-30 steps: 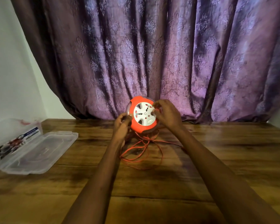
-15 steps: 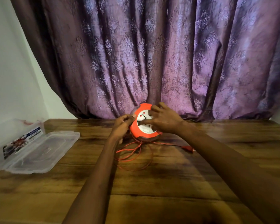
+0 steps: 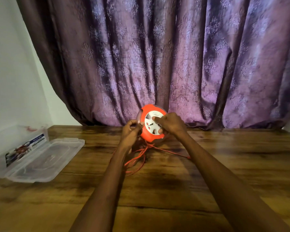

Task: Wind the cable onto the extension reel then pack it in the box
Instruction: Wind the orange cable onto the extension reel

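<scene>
Orange reel [image 3: 150,124] upright between both hands, socket face toward camera.

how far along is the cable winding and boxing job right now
Nothing looks finished yet. In hand: the left hand grips the reel's edge and the right hand works its white face, winding. Left: loose orange cable lies looped on the table, and the clear box sits open at the left, reel not packed.
</scene>
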The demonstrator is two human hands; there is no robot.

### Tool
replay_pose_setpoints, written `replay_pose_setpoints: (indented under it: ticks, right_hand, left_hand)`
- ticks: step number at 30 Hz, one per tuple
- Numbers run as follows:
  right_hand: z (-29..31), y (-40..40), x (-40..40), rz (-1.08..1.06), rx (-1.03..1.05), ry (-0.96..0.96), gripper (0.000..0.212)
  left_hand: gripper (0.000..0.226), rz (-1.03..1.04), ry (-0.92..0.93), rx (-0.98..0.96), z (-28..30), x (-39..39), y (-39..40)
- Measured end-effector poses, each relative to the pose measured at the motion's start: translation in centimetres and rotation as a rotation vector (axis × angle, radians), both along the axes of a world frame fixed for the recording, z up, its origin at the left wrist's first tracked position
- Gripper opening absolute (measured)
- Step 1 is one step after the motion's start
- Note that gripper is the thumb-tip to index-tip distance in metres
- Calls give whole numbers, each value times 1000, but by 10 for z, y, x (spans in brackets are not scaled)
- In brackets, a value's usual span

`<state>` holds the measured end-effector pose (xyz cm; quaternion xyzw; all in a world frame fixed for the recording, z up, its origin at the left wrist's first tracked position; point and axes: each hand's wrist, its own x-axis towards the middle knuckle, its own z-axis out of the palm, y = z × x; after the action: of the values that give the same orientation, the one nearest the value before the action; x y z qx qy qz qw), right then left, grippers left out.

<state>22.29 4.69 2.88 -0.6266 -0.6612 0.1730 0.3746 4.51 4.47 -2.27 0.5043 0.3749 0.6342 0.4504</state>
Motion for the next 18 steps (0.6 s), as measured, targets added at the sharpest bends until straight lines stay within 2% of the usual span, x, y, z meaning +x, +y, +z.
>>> replay_pose_setpoints:
  ticks: [2,4,5,7,10,13,18]
  right_hand:
    - [-1,0,8,-60,152,-226,41]
    - [-2,-4,14,59,366,-396,20]
    - [-2,-6,18,189,488,-516,19]
    - [0,-9,23,395,649,-786,29]
    - [3,-15,22,445,747,-1104,37]
    - [4,-19,18,505,755,-1247,36]
    - [6,-16,21,474,775,-1382,38]
  left_hand:
    - [13,11,-12,-27,2,-5,1]
    - [10,16,-72,-64,6,-9,1]
    - [9,-2,-120,-84,8,-10,0]
    - [29,-48,-167,-123,10,-14,1]
    - [32,-71,-138,-134,9,-19,0]
    - [16,-98,-53,-148,8,-20,-2]
    - [14,-140,0,-119,6,-16,-4]
